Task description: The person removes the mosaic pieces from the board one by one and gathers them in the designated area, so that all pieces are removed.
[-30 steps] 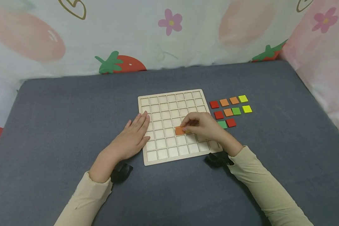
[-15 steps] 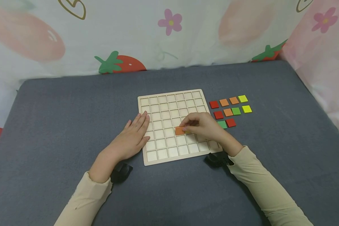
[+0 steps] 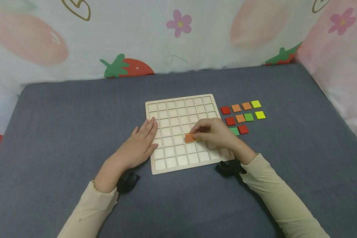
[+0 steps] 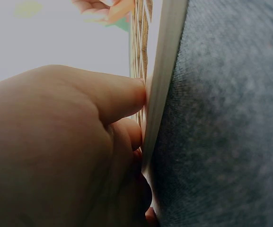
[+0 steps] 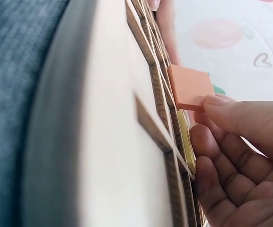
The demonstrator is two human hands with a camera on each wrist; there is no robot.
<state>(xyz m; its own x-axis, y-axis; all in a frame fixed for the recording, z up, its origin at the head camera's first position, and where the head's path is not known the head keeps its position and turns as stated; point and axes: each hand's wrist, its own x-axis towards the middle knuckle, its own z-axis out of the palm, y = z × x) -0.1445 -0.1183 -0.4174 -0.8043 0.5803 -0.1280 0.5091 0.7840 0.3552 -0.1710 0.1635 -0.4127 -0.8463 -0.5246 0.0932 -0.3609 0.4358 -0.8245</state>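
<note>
My right hand (image 3: 215,132) pinches a square orange tile (image 5: 192,87) between thumb and fingers. In the right wrist view the tile stands tilted, its far edge right at the dividers of the wooden grid board (image 3: 166,170). Just beside it, under the curled fingers, a yellow tile (image 5: 187,144) sits in a cell of the board. My left hand (image 3: 137,148) lies with its fingers extended over the board's left edge. The left wrist view shows its thumb (image 4: 127,97) against the board's rim.
Loose tiles lie right of the board: red (image 3: 225,110), orange (image 3: 236,108), yellow (image 3: 256,104) and green (image 3: 249,117) among them. Near each wrist shows a black device (image 3: 128,182). A patterned cloth (image 3: 208,39) hangs behind the grey-covered table (image 3: 77,105).
The orange tile in my right hand has shifted very slightly at the same spot over the board. Both hands otherwise hold their places.
</note>
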